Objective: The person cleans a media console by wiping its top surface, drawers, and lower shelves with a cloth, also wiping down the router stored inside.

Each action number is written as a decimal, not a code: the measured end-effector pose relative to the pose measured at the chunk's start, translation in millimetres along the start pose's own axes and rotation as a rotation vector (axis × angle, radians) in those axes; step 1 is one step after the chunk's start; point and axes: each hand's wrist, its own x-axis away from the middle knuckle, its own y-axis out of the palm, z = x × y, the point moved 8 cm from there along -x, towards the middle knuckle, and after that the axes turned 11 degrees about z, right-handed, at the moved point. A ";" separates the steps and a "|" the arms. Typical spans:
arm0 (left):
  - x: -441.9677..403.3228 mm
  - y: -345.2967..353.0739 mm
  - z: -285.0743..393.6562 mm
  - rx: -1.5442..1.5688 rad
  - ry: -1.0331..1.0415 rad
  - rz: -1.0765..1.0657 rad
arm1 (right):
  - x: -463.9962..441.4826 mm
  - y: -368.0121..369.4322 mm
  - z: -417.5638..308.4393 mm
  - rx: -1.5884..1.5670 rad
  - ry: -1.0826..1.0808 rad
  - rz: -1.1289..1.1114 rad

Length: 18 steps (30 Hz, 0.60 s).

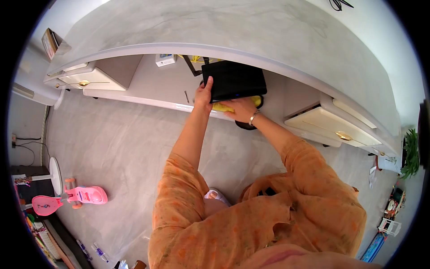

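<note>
A flat black router [235, 80] with a small blue light and dark antennas is tilted up in the open middle bay of a low cabinet. My left hand [204, 95] grips its left edge, thumb on top. Just below the router's front edge, my right hand [242, 109], with a bracelet at the wrist, is closed on a yellow cloth [219, 107]. Part of the cloth is hidden under the hand and the router. A dark rounded object [245, 126] shows beneath the right wrist; its kind is unclear.
A white box [165, 59] and yellow cables [195, 58] sit deeper in the bay, with a small thin item [186, 96] on the shelf. Drawers [96, 78] flank it under an overhanging grey top [215, 27]. A pink scooter [85, 195] stands on the floor at left.
</note>
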 end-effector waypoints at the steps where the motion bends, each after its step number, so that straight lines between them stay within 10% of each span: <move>1: -0.1 0.7 -2.3 0.000 0.000 0.027 | 2.3 2.6 5.7 -0.060 0.035 -0.071; 2: 0.7 5.1 -3.1 0.028 0.002 -0.007 | -1.9 -2.3 38.0 -0.019 0.151 0.428; 8: 17.0 20.4 10.5 -0.018 -0.045 0.099 | -39.0 -42.1 133.4 0.379 0.734 0.523; 18: -33.6 17.9 1.7 -0.307 0.244 0.328 | -105.9 50.6 -41.7 0.084 0.013 0.178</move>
